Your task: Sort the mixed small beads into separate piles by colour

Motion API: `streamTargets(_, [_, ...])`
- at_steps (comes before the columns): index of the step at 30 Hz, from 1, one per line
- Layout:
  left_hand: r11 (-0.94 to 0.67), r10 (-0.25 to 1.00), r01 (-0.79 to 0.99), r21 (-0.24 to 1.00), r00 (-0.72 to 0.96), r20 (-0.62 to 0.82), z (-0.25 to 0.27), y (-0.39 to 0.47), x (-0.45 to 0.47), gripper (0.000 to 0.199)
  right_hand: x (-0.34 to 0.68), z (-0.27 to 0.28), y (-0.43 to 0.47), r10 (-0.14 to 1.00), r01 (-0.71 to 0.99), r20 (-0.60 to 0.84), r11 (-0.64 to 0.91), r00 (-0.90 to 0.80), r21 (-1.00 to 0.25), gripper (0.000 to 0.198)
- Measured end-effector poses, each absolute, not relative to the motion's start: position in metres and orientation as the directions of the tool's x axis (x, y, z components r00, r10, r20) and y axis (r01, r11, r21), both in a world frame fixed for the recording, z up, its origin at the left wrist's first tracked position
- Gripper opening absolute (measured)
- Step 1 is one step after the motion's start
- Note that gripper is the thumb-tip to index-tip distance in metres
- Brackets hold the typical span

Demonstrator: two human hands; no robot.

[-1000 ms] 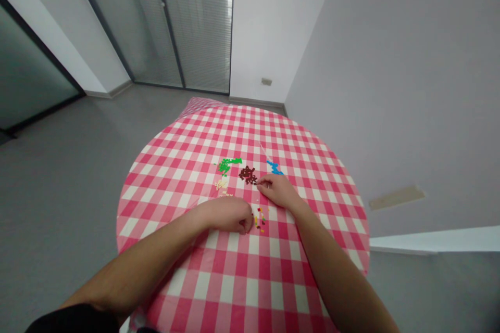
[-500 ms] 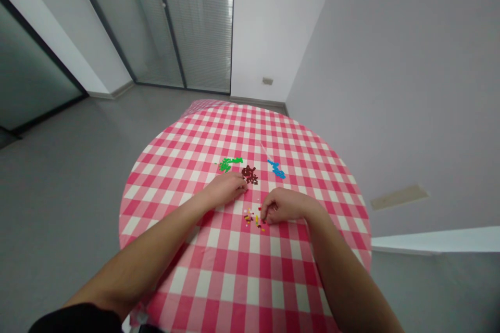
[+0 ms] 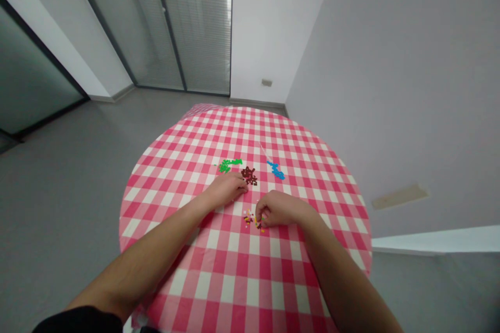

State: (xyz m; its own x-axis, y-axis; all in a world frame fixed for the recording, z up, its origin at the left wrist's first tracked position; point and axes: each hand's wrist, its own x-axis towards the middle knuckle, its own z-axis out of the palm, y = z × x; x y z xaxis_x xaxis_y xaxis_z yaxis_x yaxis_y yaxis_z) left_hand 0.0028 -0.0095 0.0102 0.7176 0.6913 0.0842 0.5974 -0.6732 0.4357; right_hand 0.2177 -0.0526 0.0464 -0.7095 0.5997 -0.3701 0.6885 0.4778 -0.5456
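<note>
No writing or brand is showing anywhere, and no container is standing on the round tabletop [image 3: 242, 270], which is wearing a red-and-white checked cloth; the small pieces are lying loose on it in colour-sorted heaps.

The left hand [image 3: 228, 188] is resting knuckles-up with fingers curled narrow, its fingertips touching the near edge of the dark brown heap [image 3: 249, 175] at its 1 o'clock; whether it is pinching a piece cannot be told. The green heap [image 3: 228, 165] is lying just beyond the hand at 12 o'clock, and the blue heap [image 3: 275, 169] is sitting well to the 3 o'clock side of the brown one.

The right hand [image 3: 278, 208] is curled over with fingers drawn close, its fingertips pressing into the mixed pile [image 3: 253, 219] of yellow, red and dark bits at its 9 o'clock. Whether a piece is gripped is too small to tell.
</note>
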Motion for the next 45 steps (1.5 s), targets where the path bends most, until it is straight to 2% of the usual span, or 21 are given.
streamTargets(6, [-0.682,0.693,0.620,0.388,0.718,0.071,0.009,-0.008,0.004,0.025,0.215,0.045,-0.054,0.593,0.685,-0.370,0.488,-0.715,-0.541,0.015])
streamTargets(16, [-0.658,0.724,0.656,0.368,0.686,0.072,0.013,-0.011,0.008,0.023,0.216,0.054,-0.054,0.706,0.779,-0.375,0.412,-0.601,-0.474,0.021])
streamTargets(24, [-0.659,0.733,0.665,0.350,0.673,0.101,0.015,-0.012,0.008,0.023,0.211,0.049,-0.054,0.668,0.739,-0.364,0.442,-0.650,-0.508,0.014])
streamTargets(27, [-0.650,0.745,0.674,0.351,0.657,0.118,0.014,-0.012,0.007,0.021,0.212,0.051,-0.052,0.709,0.721,-0.300,0.414,-0.638,-0.556,0.014])
streamTargets(29, [-0.633,0.762,0.686,0.358,0.634,0.133,0.015,-0.013,0.005,0.020,0.216,0.048,-0.046,0.780,0.715,-0.212,0.381,-0.589,-0.586,0.012])
streamTargets(33, [-0.598,0.786,0.696,0.398,0.606,0.122,0.020,-0.014,0.000,0.017,0.227,0.033,-0.031,0.911,0.784,-0.068,0.309,-0.406,-0.539,0.011])
streamTargets(37, [-0.586,0.793,0.700,0.409,0.600,0.110,0.022,-0.015,-0.001,0.020,0.234,0.019,-0.022,0.944,0.814,-0.065,0.243,-0.324,-0.528,0.013])
streamTargets(42, [-0.596,0.787,0.689,0.412,0.604,0.126,0.020,-0.018,0.004,0.021,0.237,0.015,-0.021,0.928,0.772,-0.094,0.240,-0.360,-0.589,0.014])
streamTargets(45, [-0.613,0.779,0.688,0.388,0.609,0.152,0.016,-0.017,0.007,0.022,0.234,0.018,-0.021,0.930,0.796,-0.096,0.246,-0.355,-0.553,0.015])
